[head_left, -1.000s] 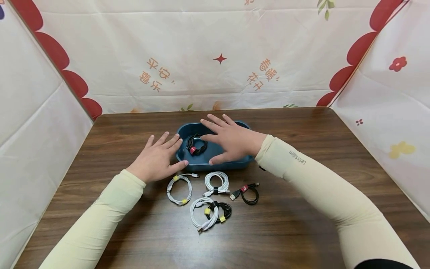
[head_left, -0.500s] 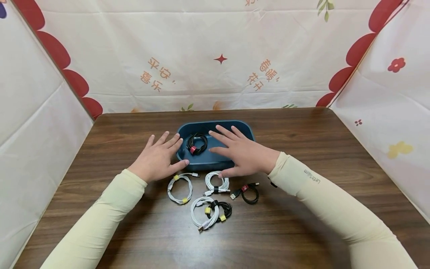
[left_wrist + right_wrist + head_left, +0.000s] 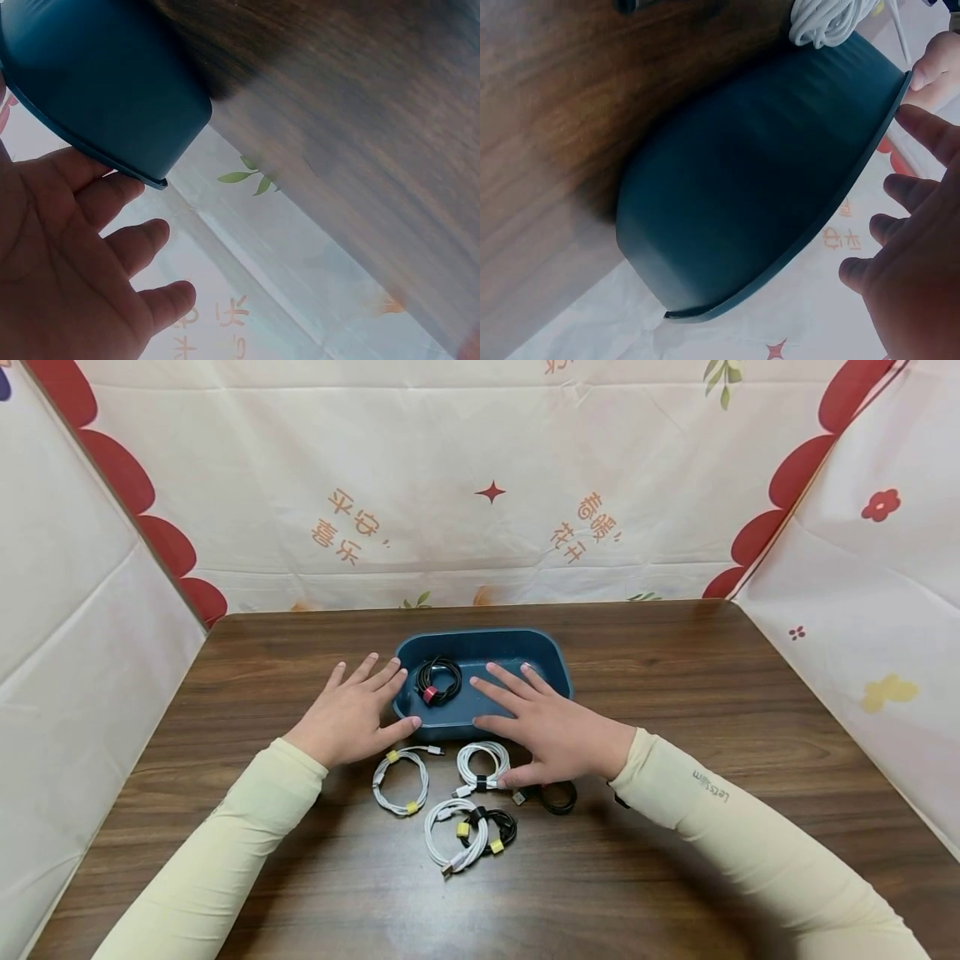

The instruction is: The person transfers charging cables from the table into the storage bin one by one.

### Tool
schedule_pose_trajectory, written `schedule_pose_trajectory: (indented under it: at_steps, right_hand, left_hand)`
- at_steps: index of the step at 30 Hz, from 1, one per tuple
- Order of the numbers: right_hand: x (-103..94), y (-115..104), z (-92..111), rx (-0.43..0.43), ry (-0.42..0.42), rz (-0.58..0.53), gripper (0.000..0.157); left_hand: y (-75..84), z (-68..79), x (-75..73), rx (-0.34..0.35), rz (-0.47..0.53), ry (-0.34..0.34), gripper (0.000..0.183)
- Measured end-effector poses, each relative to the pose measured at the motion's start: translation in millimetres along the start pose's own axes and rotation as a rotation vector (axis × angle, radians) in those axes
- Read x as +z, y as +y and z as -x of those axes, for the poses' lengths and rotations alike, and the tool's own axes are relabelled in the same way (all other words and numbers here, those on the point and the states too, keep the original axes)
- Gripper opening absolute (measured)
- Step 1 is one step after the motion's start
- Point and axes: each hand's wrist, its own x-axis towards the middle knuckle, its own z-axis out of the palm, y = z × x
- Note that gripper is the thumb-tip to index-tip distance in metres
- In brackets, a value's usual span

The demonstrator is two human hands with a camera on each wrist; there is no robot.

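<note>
Head view: left hand (image 3: 352, 714) and right hand (image 3: 561, 735) are empty, fingers spread, near a blue bin (image 3: 483, 647) holding a coiled black cable (image 3: 424, 678).

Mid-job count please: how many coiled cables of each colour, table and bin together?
White: 3 (left coil, middle coil, front white coil)
Black: 3 (binned coil in the blue bin, right coil, partly covered, front black coil)
Total: 6

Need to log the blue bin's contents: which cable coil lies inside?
The black coil with a red strap, in the left end of the blue bin. The other coils lie outside it on the table.
</note>
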Motion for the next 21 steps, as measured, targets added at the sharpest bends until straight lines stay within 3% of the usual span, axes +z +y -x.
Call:
schedule_pose_trajectory:
  at_steps: [10, 21]
  right_hand:
    - [3.9, -6.9, 2.9, 0.005, 0.002, -0.032, 0.068]
    - [18.6, -10.1, -2.5, 0.024, -0.064, 0.042, 0.070]
  left_hand:
    - [-0.6, -0.2, -0.3, 0.003, 0.006, 0.004, 0.085]
    - [-0.1, 0.4, -1.1, 0.010, 0.007, 0.004, 0.084]
